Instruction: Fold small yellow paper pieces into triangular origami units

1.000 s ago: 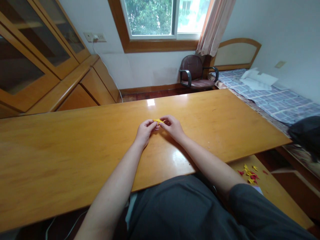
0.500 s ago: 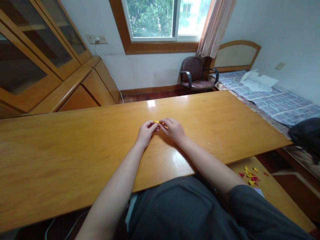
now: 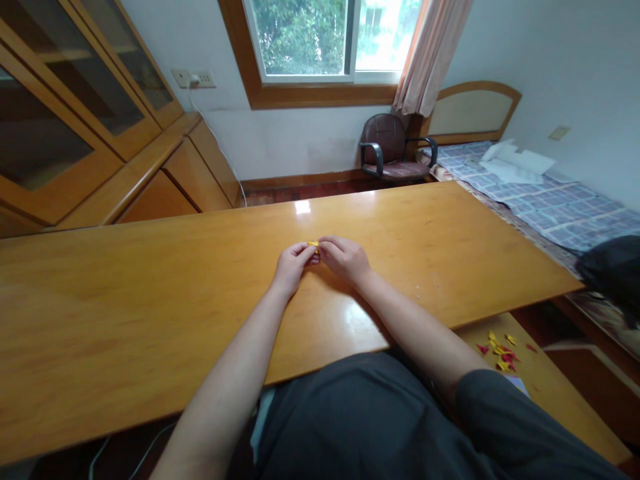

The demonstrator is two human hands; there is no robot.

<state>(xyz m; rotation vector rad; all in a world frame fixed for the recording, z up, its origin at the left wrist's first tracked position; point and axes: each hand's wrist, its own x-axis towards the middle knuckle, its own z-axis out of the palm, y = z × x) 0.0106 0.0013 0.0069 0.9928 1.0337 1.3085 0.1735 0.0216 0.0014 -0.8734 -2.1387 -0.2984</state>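
A small folded yellow paper piece point(image 3: 313, 244) sits between my fingertips over the middle of a long wooden table point(image 3: 150, 293). My left hand point(image 3: 291, 265) pinches its left end with curled fingers. My right hand point(image 3: 344, 259) pinches its right end, and its fingers cover most of the paper. Both hands rest close together on the tabletop, fingertips touching.
Several small yellow and red folded paper pieces point(image 3: 501, 352) lie on a lower wooden surface at my right. A brown armchair point(image 3: 389, 147) stands under the window, a bed point(image 3: 550, 200) runs along the right wall, and wooden cabinets point(image 3: 75, 133) line the left.
The yellow paper has been pressed smaller between my fingers; less of it shows now. My right hand has closed in toward my left. Both arms otherwise stay in place.
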